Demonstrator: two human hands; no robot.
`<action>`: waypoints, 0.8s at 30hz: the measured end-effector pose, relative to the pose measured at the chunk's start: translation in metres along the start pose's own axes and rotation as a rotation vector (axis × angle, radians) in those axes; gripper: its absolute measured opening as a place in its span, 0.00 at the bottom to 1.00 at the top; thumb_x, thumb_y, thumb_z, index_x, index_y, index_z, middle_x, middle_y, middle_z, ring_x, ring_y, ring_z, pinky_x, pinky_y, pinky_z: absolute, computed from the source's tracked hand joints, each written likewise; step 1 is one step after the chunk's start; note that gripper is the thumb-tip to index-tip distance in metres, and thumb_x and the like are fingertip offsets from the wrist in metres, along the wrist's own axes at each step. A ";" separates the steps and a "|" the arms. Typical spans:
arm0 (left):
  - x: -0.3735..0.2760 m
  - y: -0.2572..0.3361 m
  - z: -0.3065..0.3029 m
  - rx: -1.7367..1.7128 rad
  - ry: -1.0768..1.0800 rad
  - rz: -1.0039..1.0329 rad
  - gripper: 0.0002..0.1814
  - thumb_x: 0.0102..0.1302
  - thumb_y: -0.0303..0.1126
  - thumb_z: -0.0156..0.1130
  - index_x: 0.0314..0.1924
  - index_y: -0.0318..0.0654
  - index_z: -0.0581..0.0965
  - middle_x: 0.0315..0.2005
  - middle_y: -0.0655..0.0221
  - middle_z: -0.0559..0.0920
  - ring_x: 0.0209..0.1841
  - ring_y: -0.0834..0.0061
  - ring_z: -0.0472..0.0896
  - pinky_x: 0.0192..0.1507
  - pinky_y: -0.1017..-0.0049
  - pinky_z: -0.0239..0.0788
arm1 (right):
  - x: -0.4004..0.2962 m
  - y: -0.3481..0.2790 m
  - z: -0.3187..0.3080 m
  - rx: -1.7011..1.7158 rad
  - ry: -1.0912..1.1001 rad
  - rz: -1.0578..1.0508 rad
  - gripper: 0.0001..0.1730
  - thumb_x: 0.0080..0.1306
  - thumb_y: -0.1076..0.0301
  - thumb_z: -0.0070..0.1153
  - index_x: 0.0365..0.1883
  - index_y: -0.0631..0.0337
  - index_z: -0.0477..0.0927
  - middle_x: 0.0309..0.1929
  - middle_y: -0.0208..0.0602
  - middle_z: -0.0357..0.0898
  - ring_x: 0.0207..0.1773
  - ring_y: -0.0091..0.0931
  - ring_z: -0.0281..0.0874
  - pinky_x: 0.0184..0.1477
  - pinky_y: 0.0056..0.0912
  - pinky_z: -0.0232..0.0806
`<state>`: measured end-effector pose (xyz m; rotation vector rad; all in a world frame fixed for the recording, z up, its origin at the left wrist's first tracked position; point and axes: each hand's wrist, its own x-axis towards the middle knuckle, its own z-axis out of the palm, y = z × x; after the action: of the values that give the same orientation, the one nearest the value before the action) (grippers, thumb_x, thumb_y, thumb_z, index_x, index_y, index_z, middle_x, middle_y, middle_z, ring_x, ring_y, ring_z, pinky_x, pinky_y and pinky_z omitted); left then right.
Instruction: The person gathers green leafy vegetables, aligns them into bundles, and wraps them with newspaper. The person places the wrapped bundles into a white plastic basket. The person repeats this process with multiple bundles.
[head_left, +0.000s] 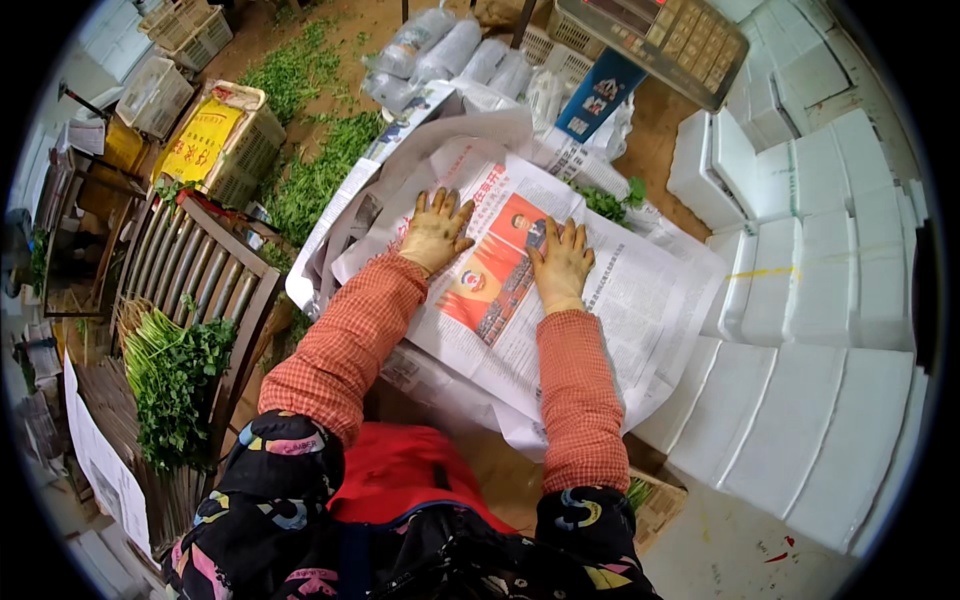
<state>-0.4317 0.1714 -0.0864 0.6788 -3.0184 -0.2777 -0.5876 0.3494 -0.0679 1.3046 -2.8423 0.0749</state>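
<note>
A broad newspaper sheet (645, 300) with a red and orange picture lies over a box lined with more newspaper. My left hand (439, 229), in a soiled pale glove, rests flat on the sheet's upper left part with its fingers spread. On the right side of the picture, my right hand (561, 262) presses flat too, gloved the same way. Green leafy stems (604, 204) stick out from under the sheet at its upper right. What else the box holds is hidden by paper.
White foam boxes (795, 412) are stacked along the right. A digital scale (667, 37) stands at the top. To the left, a bunch of leafy greens (180, 382) lies beside a roller conveyor (191, 259). Loose greens (337, 161) cover the floor near a plastic crate (251, 146).
</note>
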 end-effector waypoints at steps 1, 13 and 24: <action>0.001 -0.002 0.009 -0.001 0.070 0.020 0.37 0.62 0.50 0.59 0.67 0.43 0.64 0.66 0.52 0.64 0.71 0.53 0.56 0.70 0.50 0.39 | 0.000 0.002 0.007 0.019 0.042 -0.017 0.36 0.63 0.49 0.58 0.68 0.47 0.64 0.68 0.43 0.59 0.73 0.43 0.50 0.64 0.60 0.51; -0.126 -0.005 -0.108 -0.752 0.477 -0.063 0.20 0.63 0.33 0.61 0.54 0.35 0.75 0.51 0.56 0.79 0.56 0.57 0.75 0.60 0.63 0.65 | 0.004 0.014 0.028 0.012 0.124 -0.116 0.32 0.61 0.58 0.60 0.64 0.53 0.69 0.63 0.49 0.67 0.67 0.46 0.60 0.62 0.51 0.60; -0.510 -0.228 -0.219 -0.181 0.735 -1.592 0.28 0.72 0.40 0.51 0.65 0.30 0.62 0.62 0.50 0.69 0.63 0.58 0.70 0.65 0.61 0.64 | 0.026 -0.141 -0.101 0.756 -0.110 -0.090 0.23 0.67 0.72 0.48 0.61 0.67 0.71 0.55 0.45 0.76 0.54 0.32 0.74 0.55 0.30 0.66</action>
<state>0.1413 0.1502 0.0901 2.2626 -1.2150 -0.2036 -0.4989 0.2431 0.0395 1.5511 -2.9387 1.2049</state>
